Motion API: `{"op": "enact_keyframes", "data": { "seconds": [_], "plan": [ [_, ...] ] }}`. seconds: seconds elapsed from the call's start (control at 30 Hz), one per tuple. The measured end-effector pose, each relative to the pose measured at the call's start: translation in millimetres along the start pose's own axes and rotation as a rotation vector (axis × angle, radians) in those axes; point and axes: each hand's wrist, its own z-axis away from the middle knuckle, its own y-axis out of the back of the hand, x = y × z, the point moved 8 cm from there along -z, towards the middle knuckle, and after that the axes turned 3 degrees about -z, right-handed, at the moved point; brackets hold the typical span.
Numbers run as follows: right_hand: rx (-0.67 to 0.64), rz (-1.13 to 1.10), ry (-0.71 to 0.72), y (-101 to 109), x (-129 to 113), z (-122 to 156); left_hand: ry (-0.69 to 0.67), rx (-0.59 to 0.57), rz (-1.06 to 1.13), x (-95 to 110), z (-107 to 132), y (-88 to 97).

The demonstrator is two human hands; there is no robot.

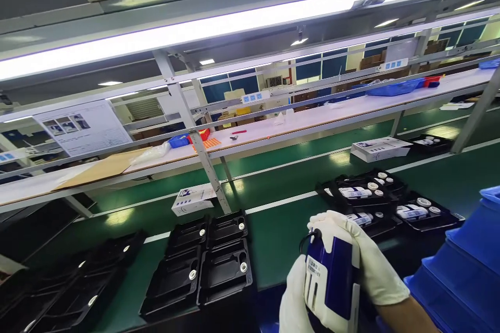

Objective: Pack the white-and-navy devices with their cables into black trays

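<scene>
A white and dark-blue plastic device (339,276) is held up in front of me, tilted. It has a label with a code on its side and a thin black cord near its top. My right hand (363,250), in a white glove, is wrapped round its top and right side. My left hand (296,294), gloved too, grips it from the lower left; its fingertips are partly hidden. Behind the device lie black trays (365,195) with white labelled bottle-like parts and round white pieces in them.
Several black trays (224,268), each with a white ring, sit at the left on the green surface (273,239). Stacked blue bins (461,265) rise at the right. White printed boxes (193,199) stand farther back, beneath a metal-framed shelf (250,138) and a lit tube lamp (234,15).
</scene>
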Motion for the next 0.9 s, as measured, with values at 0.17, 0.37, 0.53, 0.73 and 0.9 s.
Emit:
{"op": "enact_keyframes", "data": {
  "seconds": [0.17,0.37,0.53,0.73,0.9],
  "plan": [
    [0.028,0.028,-0.013,3,4,2,0.026,-0.112,0.154,6,-1,-16.0],
    [-0.029,0.288,0.148,2,-7,12,0.125,-0.146,0.273,3,-4,-23.1],
    [-0.079,0.435,0.181,-17,-8,30,0.117,-0.138,0.298,17,-32,-28.6],
    [-0.115,0.425,0.195,-23,-3,27,0.138,-0.282,0.398,32,-36,-23.7],
    [-0.104,0.346,0.109,-23,11,20,0.287,-0.341,0.154,24,-15,-5.0]
  ]
}}
